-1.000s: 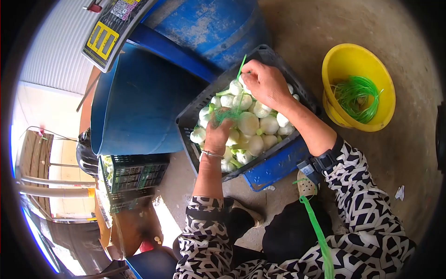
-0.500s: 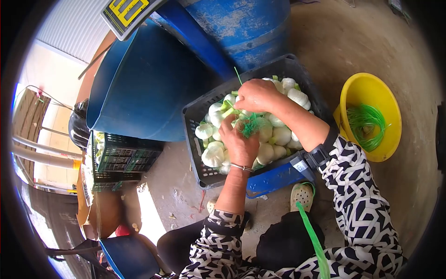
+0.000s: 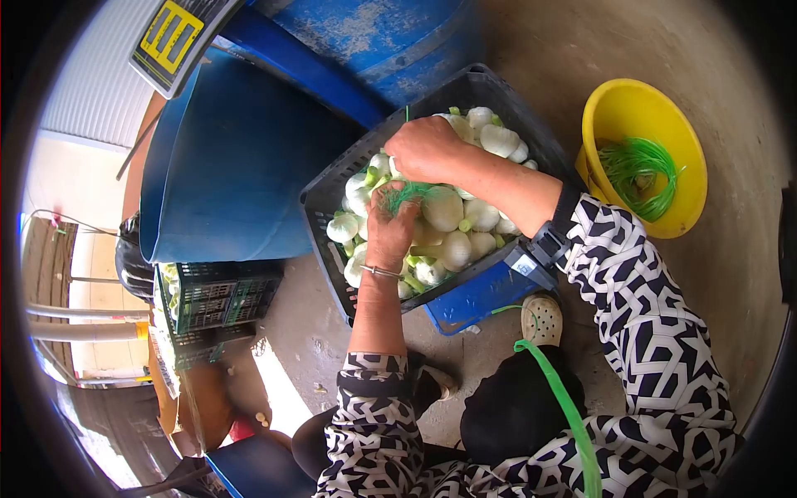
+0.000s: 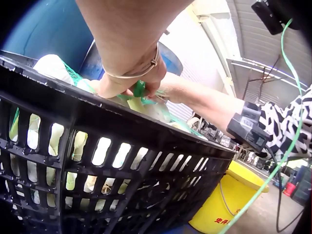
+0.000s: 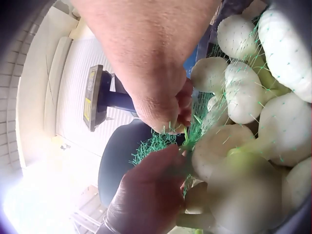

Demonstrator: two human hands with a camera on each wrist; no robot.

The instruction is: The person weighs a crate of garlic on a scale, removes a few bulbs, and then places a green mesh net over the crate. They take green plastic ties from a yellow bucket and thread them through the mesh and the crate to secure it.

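Note:
A black plastic crate [image 4: 73,105] is heaped with white garlic bulbs [image 3: 444,207], and green netting [image 5: 200,122] stretches over them. My left hand [image 3: 390,228] grips the netting's gathered neck, with frayed mesh [image 3: 408,194] bunching out above the fingers. Just beyond it, my right hand [image 3: 427,149] pinches a thin green tie [image 3: 408,114], whose end pokes up past the knuckles. In the right wrist view, both hands meet at the gathered mesh [image 5: 151,146], fingertips close together. The right fingertips are partly hidden from the head view.
Right of the crate stands a yellow bucket [image 3: 594,124] with green ties [image 3: 639,170] inside. A scale display [image 3: 173,35] and large blue barrels [image 3: 224,166] rise behind. The crate sits over a blue platform [image 3: 481,299]. Stacked crates [image 3: 220,299] stand at left. A green strip [image 3: 569,407] hangs near my lap.
My right hand, raised with the tie a second ago, has come down close to the left hand at the net's neck. The left hand keeps its grip. The head view has shifted about.

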